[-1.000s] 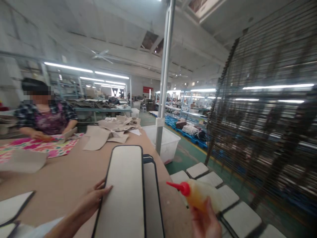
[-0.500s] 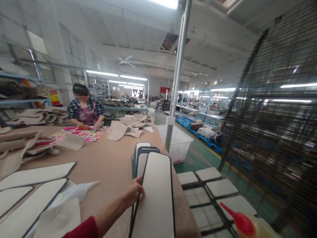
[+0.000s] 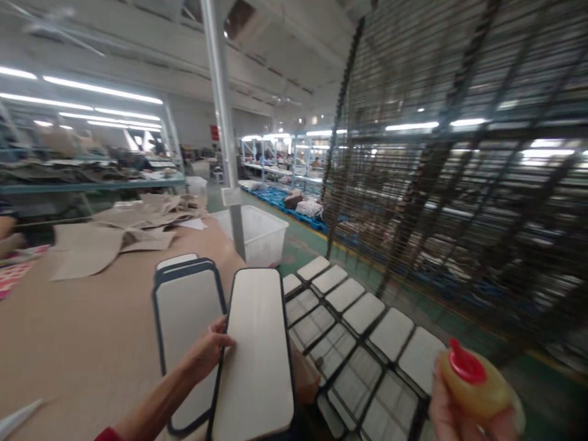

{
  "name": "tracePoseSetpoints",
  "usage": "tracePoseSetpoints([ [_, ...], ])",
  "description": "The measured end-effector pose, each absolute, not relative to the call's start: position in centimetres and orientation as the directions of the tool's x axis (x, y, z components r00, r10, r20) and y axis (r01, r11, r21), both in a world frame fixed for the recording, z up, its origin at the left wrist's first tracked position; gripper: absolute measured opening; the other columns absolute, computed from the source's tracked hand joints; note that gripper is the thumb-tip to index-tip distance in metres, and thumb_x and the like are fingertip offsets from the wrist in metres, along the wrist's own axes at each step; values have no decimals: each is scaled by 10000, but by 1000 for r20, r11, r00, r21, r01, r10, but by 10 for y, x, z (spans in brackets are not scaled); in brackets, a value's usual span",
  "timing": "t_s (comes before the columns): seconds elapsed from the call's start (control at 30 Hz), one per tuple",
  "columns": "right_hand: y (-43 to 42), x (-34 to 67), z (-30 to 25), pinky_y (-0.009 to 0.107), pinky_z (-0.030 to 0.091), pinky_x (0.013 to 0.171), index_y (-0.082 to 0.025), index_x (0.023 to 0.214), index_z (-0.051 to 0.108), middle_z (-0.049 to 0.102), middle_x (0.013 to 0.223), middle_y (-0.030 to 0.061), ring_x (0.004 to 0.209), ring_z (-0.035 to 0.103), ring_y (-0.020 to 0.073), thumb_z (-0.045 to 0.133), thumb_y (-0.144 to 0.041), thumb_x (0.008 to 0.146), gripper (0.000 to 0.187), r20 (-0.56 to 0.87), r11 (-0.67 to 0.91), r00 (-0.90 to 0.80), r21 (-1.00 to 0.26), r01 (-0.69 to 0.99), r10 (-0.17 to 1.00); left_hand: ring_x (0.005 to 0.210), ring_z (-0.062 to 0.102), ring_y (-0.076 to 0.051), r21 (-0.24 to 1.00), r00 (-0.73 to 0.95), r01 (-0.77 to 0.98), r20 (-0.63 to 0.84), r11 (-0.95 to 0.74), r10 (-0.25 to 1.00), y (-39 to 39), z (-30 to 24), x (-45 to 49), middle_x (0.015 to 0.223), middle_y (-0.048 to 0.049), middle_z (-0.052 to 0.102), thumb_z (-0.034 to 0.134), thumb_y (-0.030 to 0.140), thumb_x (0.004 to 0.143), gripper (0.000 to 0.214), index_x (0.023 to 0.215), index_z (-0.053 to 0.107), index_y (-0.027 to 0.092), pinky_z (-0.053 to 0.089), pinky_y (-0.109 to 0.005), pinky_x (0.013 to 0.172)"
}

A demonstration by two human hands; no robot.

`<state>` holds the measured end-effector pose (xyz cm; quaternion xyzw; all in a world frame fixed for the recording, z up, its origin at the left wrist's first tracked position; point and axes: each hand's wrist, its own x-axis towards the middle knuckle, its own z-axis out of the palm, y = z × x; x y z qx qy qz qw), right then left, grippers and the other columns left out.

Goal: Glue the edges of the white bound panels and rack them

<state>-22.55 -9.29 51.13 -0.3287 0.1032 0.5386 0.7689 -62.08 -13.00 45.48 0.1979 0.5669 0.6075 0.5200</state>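
My left hand [image 3: 212, 352] grips the left edge of a long cream panel [image 3: 257, 343] with dark edging and rounded corners, thumb on its face. The panel is raised and reaches past the table's right edge. Beneath and left of it, similar dark-edged panels [image 3: 188, 312] lie stacked on the table. At the lower right, my right hand [image 3: 452, 407] is wrapped around a squeeze bottle [image 3: 482, 386] of yellowish contents with a red nozzle cap. Part of that hand is cut off by the frame's bottom.
The brown table [image 3: 101, 331] carries beige fabric pieces [image 3: 105, 239]. Right of it, a rack holds rows of cream panels [image 3: 367, 312]. Tall wire mesh racks [image 3: 390, 171] stand behind. A metal post [image 3: 225, 122] and white bin [image 3: 264, 233] are beyond the table; a co-worker's arm shows far left.
My view has swung right. My left hand has moved the cream panel off the stack, over the table's right edge. My right hand and more of the bottle have come into view.
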Motion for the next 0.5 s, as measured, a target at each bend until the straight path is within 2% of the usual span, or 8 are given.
tracePoseSetpoints([
  [0.1,-112,-216,532,247,598,688,-90,1152,668,701,1167,90,1046,675,195,357,-165,975,365,-527,394,579,-428,-813,622,833,700,-291,883,-270,-399,-372,248,888,-92,452,-615,810,-48,767,661,41,393,573,952,699,163,526,-332,723],
  [0.2,-132,-206,532,251,581,717,-85,1121,671,698,1169,95,1083,658,187,396,-195,983,327,-552,504,647,-411,-760,525,734,709,-281,870,-136,-369,-398,326,907,-54,443,-603,802,-57,776,704,43,429,508,922,687,162,551,-354,689],
  [0.37,-158,-188,518,256,595,718,-107,1108,682,691,1192,92,1069,666,194,448,-224,966,298,-543,627,741,-430,-650,396,714,720,-270,813,74,-358,-466,460,882,-5,425,-568,818,-23,791,710,53,504,486,967,698,201,568,-348,658],
  [0.47,-177,-158,488,298,629,712,-123,1129,681,689,1199,87,1031,682,215,469,-262,962,303,-456,671,808,-469,-574,373,713,727,-277,811,176,-317,-458,491,871,14,413,-538,810,-40,785,723,50,481,498,964,709,173,570,-340,641],
  [0.5,-185,-145,474,317,638,708,-120,1122,685,695,1176,98,1020,686,227,478,-320,967,327,-425,655,810,-484,-580,404,721,731,-279,814,210,-304,-449,494,869,20,408,-527,801,-51,782,724,49,469,500,957,714,157,572,-336,647],
])
